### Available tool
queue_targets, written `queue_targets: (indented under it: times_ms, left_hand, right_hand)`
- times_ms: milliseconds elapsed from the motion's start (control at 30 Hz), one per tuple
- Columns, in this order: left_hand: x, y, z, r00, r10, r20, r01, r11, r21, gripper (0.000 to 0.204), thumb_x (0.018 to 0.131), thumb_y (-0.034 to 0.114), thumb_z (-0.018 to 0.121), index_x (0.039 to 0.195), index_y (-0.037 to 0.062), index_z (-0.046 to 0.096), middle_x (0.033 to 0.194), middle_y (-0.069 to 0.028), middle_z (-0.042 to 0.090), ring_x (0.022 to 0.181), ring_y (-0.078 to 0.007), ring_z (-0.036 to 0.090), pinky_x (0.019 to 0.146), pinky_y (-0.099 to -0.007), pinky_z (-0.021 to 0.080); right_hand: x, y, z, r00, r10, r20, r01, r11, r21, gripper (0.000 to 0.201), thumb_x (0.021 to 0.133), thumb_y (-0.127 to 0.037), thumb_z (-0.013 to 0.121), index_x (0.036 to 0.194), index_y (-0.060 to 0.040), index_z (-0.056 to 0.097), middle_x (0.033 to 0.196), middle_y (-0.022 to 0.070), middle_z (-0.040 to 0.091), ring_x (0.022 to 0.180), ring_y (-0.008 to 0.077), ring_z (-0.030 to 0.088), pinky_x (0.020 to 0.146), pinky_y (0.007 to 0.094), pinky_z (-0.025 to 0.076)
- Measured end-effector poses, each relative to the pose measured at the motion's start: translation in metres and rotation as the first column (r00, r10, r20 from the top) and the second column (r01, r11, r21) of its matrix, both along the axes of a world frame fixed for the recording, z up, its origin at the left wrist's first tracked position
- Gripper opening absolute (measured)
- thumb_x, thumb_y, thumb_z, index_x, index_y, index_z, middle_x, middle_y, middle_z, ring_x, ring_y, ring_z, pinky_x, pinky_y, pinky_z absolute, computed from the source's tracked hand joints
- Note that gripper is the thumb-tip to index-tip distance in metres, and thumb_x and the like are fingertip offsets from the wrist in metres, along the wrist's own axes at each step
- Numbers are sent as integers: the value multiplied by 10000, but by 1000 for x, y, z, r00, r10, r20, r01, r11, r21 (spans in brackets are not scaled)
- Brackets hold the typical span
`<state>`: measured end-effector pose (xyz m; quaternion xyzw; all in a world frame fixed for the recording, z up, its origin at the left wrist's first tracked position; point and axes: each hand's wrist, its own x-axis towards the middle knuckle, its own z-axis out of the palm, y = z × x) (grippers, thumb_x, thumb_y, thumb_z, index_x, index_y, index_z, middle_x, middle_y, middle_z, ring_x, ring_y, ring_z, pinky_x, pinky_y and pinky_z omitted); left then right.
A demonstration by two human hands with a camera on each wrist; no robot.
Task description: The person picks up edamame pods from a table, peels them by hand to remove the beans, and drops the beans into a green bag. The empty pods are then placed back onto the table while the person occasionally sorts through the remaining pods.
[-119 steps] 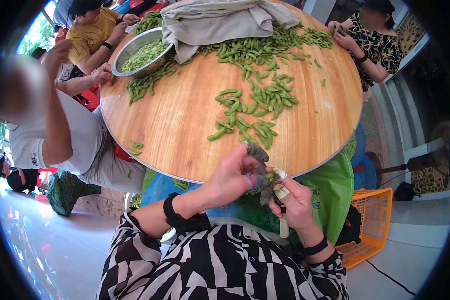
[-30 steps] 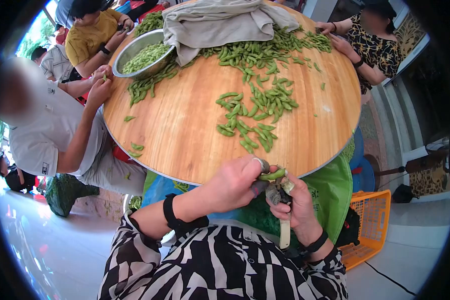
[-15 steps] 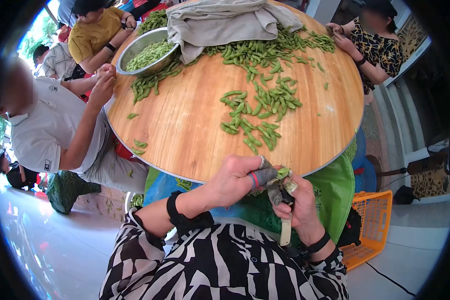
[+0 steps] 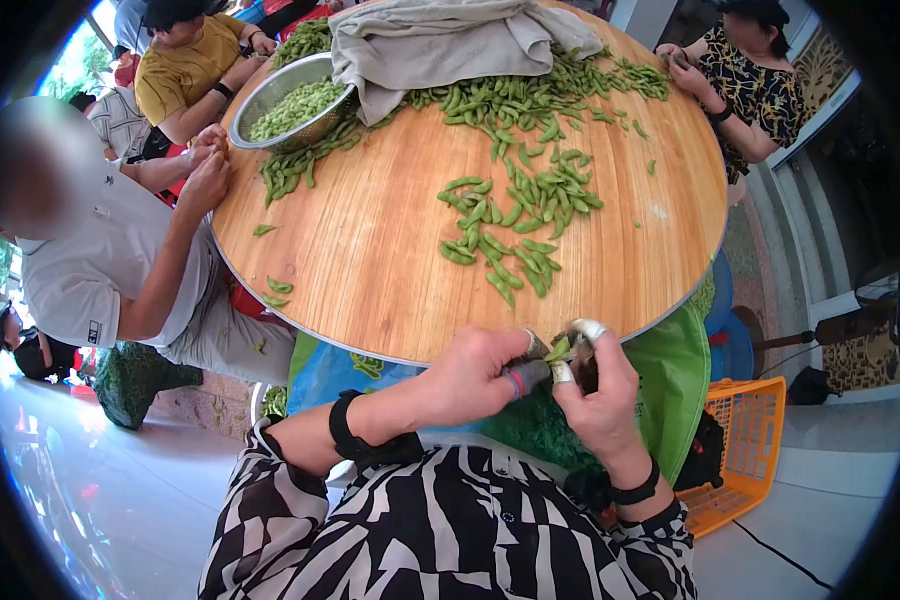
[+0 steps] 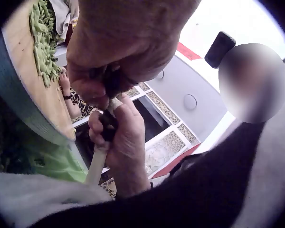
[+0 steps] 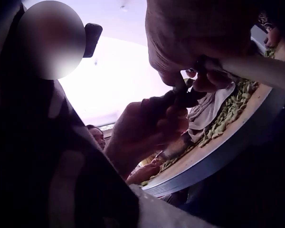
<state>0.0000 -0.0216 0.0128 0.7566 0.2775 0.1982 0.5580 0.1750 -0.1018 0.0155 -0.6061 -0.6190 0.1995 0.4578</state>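
Just short of the near rim of a round wooden worktop [image 4: 370,240], above green plastic sheeting [image 4: 662,375]: a small green pod [image 4: 560,352]. Held clear of the wood, between the left hand [image 4: 475,372] and the right hand [image 4: 603,395]. Pinched at its left end in the grey-covered fingers [image 4: 532,378] of the left; met at its other end by the pale-wrapped thumb and finger of the right, with contact there too small to tell. Gripped lower in the right hand, by the left wrist view, a pale handle [image 5: 97,164].

Likely very light, with a pliable, faintly fuzzy skin; probably squashes rather than snaps, and may slip if squeezed hard over a bean. Best to pinch across the flat sides near one tip, leaving the seam and other tip free; press gently, to spare the tender beans inside.

Farther out on the wood, loose pods [image 4: 550,198], probably easy to lift singly by the middle. Beyond those, a thicker heap of pods [image 4: 490,105], reaching the edge of a grey cloth [image 4: 440,50]. To its left, a metal colander [image 4: 315,132] of pale green beans [image 4: 295,112]. Farthest off, beside the rim, a person in yellow [image 4: 182,85] and a person in a dark patterned top [image 4: 755,95].
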Motion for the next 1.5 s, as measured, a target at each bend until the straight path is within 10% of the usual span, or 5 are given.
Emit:
queue_targets:
  times_ms: [500,867,1000,1133,1500]
  left_hand:
    - [15,-18,-19,999,-11,-33,10,1000,-17,205,716,-27,556,908,-66,495,763,-287,568,778,-489,567,662,-480,457]
    - [-2,-13,-15,974,-80,214,105,989,-106,298,758,-27,578,1043,-16,493,847,-217,591,816,-413,588,695,-431,473]
    - [-39,6,8,999,-3,37,-7,959,284,325,717,-70,570,1029,20,574,866,-180,609,786,-335,620,687,-383,500]
    - [-73,51,19,839,487,-242,-45,506,862,268,719,3,617,981,48,584,825,-159,557,785,-381,584,685,-460,471]
    - [-18,88,-21,892,352,-282,-106,771,628,189,828,115,641,936,3,535,866,-202,570,833,-419,574,704,-488,457]
  right_hand:
    - [-1,-16,5,945,150,290,-179,981,79,263,613,39,630,846,29,510,742,171,485,580,341,525,510,403,440]
    - [1,-22,4,994,93,58,-79,977,-199,157,690,20,584,794,17,467,706,170,446,584,363,482,545,413,402]
    - [3,-17,-3,981,194,10,-187,957,-224,161,716,7,604,855,22,523,734,174,507,617,352,530,558,392,428]
    - [8,-15,-6,954,296,-40,-298,931,-213,152,802,-24,621,937,22,569,751,159,574,638,317,579,595,353,464]
    - [11,-19,1,901,131,-414,-311,860,-404,326,932,-133,465,1219,22,487,788,53,585,593,110,512,566,255,438]
